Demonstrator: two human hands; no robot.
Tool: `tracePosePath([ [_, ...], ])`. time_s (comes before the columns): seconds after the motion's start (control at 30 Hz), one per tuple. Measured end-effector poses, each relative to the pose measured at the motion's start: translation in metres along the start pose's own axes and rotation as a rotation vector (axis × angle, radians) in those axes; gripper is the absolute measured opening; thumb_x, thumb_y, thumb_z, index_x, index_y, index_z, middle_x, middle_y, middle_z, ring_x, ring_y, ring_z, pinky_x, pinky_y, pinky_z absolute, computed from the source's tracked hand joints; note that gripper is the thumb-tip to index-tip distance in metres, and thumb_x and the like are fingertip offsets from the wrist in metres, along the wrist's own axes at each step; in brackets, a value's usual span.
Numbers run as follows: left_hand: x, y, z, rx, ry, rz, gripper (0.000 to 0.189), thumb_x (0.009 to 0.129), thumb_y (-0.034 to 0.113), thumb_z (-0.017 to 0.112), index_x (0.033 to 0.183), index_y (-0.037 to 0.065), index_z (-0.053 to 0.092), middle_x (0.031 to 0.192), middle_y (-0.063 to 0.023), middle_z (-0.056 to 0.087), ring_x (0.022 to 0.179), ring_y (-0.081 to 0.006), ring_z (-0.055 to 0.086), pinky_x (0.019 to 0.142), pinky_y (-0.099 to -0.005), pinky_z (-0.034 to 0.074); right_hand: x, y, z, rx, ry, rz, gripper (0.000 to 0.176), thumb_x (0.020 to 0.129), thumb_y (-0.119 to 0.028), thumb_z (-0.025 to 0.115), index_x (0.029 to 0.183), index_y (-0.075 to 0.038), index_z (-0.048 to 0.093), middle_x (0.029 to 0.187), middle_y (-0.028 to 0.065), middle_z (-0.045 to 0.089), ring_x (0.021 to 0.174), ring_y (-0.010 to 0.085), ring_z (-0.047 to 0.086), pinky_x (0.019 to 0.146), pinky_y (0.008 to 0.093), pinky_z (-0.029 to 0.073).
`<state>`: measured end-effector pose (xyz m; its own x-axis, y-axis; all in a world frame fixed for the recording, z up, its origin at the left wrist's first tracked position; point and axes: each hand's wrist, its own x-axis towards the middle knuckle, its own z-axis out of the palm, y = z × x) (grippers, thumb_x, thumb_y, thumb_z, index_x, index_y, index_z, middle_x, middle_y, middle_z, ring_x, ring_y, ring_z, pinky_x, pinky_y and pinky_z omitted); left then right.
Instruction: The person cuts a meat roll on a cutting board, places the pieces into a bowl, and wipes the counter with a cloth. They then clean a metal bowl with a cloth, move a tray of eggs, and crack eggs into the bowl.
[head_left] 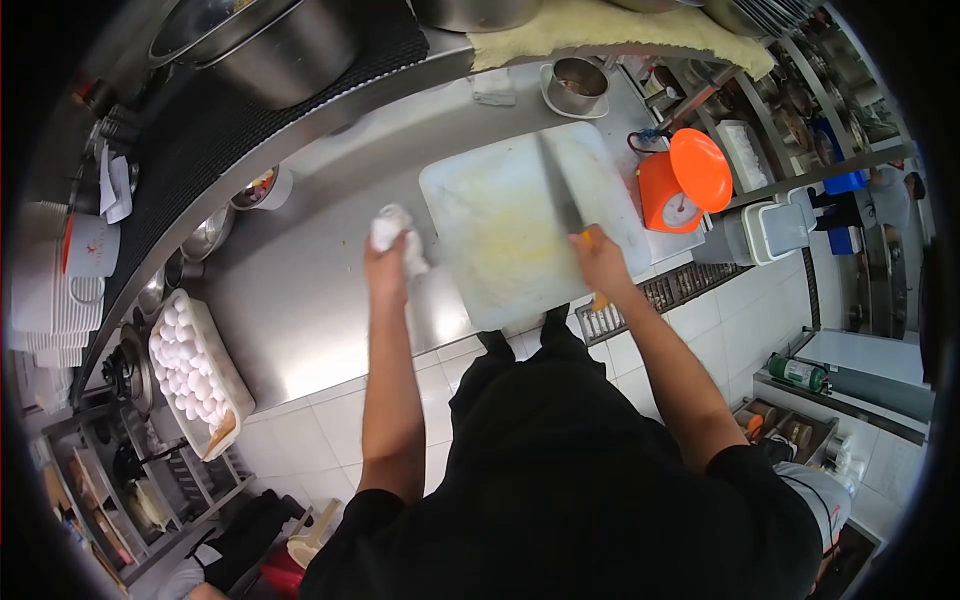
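Observation:
A white cloth [396, 219] is bunched in my left hand [387, 268], above the steel counter just left of the board. My right hand [604, 265] is wrapped round the yellow-orange handle of a large kitchen knife [563, 187]. Its long blade points away from me, over the right half of a white cutting board [455, 195]. Yellowish stains and wet-looking patches mark the middle of the board, which lies near the counter's front edge.
An orange scale [668, 190] stands right of the board. Behind it, a small steel pot [577, 86] sits on a white dish. A tray of eggs [185, 365] is at the left. A raised shelf [300, 125] with large bowls overhangs the steel counter [290, 300].

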<state>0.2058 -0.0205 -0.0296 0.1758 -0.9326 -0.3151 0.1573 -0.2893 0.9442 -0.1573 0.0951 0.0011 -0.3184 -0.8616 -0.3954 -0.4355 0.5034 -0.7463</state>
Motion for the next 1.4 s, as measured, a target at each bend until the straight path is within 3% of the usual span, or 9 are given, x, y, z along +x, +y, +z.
tracePosePath([
  [0.13, 0.002, -0.004, 0.059, 0.280, -0.027, -0.026, 0.055, 0.091, 0.007, 0.077, 0.140, -0.002, 0.054, 0.125, -0.0155, 0.069, 0.110, -0.0231, 0.069, 0.092, -0.0347, 0.057, -0.018, -0.031, 0.061, -0.206, -0.109, -0.146, 0.043, 0.103, -0.041, 0.063, 0.115, -0.002, 0.054, 0.085, 0.0274, 0.070, 0.082, 0.0493, 0.069, 0.073, 0.0556, 0.055],
  [0.2, 0.002, -0.003, 0.064, 0.311, -0.005, -0.014, 0.055, 0.091, 0.007, 0.077, 0.140, -0.002, 0.053, 0.123, -0.0152, 0.069, 0.108, -0.0236, 0.069, 0.088, -0.0351, 0.058, -0.031, -0.042, 0.089, -0.227, -0.151, -0.277, 0.043, 0.103, -0.042, 0.063, 0.117, -0.003, 0.055, 0.093, 0.0269, 0.072, 0.091, 0.0494, 0.069, 0.079, 0.0573, 0.054],
  [0.4, 0.006, 0.001, 0.042, 0.011, 0.002, -0.080, 0.046, 0.092, 0.008, 0.079, 0.134, 0.002, 0.061, 0.116, -0.0123, 0.072, 0.094, -0.0228, 0.073, 0.076, -0.0378, 0.061, -0.055, -0.059, 0.109, -0.174, -0.364, -0.372, 0.045, 0.103, -0.045, 0.062, 0.118, -0.003, 0.054, 0.096, 0.0254, 0.072, 0.092, 0.0482, 0.068, 0.080, 0.0550, 0.053],
  [0.63, -0.028, 0.019, 0.031, 0.008, 0.059, -0.021, 0.039, 0.095, 0.009, 0.077, 0.131, 0.005, 0.063, 0.111, -0.0081, 0.073, 0.092, -0.0205, 0.073, 0.073, -0.0360, 0.062, -0.088, -0.056, 0.019, -0.055, -0.480, -0.308, 0.045, 0.102, -0.050, 0.062, 0.111, -0.006, 0.061, 0.095, 0.0230, 0.070, 0.092, 0.0456, 0.067, 0.079, 0.0534, 0.051],
  [0.7, -0.042, 0.008, 0.035, 0.085, 0.090, -0.037, 0.037, 0.094, 0.009, 0.077, 0.128, 0.004, 0.063, 0.110, -0.0081, 0.073, 0.091, -0.0203, 0.073, 0.073, -0.0358, 0.061, -0.103, -0.012, 0.002, -0.152, -0.322, -0.345, 0.044, 0.102, -0.049, 0.063, 0.112, -0.006, 0.060, 0.092, 0.0228, 0.071, 0.091, 0.0464, 0.067, 0.078, 0.0534, 0.051],
  [0.8, -0.057, -0.009, 0.024, 0.196, 0.110, -0.029, 0.040, 0.092, 0.011, 0.080, 0.126, 0.002, 0.061, 0.112, -0.0096, 0.072, 0.094, -0.0215, 0.072, 0.075, -0.0363, 0.060, -0.137, 0.029, -0.041, -0.047, -0.096, -0.024, 0.042, 0.103, -0.047, 0.063, 0.109, -0.005, 0.059, 0.084, 0.0230, 0.070, 0.082, 0.0480, 0.067, 0.070, 0.0524, 0.053],
  [0.93, -0.082, -0.020, 0.013, 0.380, 0.021, -0.056, 0.047, 0.090, 0.014, 0.080, 0.128, -0.001, 0.057, 0.116, -0.0129, 0.070, 0.100, -0.0234, 0.070, 0.082, -0.0367, 0.058, -0.147, 0.089, -0.065, 0.079, 0.184, 0.099, 0.043, 0.104, -0.046, 0.062, 0.104, -0.003, 0.056, 0.079, 0.0260, 0.068, 0.076, 0.0491, 0.066, 0.065, 0.0535, 0.053],
  [1.03, -0.093, -0.038, 0.030, 0.414, -0.110, -0.061, 0.044, 0.091, 0.013, 0.079, 0.128, 0.000, 0.059, 0.114, -0.0118, 0.071, 0.101, -0.0230, 0.070, 0.082, -0.0371, 0.059, -0.147, 0.101, -0.058, 0.152, 0.144, 0.245, 0.042, 0.105, -0.044, 0.060, 0.105, -0.003, 0.054, 0.080, 0.0288, 0.068, 0.078, 0.0509, 0.067, 0.068, 0.0578, 0.052],
  [1.4, -0.096, -0.028, 0.029, 0.267, -0.196, -0.177, 0.047, 0.094, 0.017, 0.079, 0.132, 0.000, 0.057, 0.117, -0.0114, 0.070, 0.102, -0.0233, 0.071, 0.085, -0.0358, 0.059, -0.147, 0.021, 0.109, 0.039, -0.136, -0.133, 0.044, 0.105, -0.044, 0.059, 0.116, -0.002, 0.052, 0.090, 0.0294, 0.070, 0.089, 0.0530, 0.067, 0.076, 0.0613, 0.052],
])
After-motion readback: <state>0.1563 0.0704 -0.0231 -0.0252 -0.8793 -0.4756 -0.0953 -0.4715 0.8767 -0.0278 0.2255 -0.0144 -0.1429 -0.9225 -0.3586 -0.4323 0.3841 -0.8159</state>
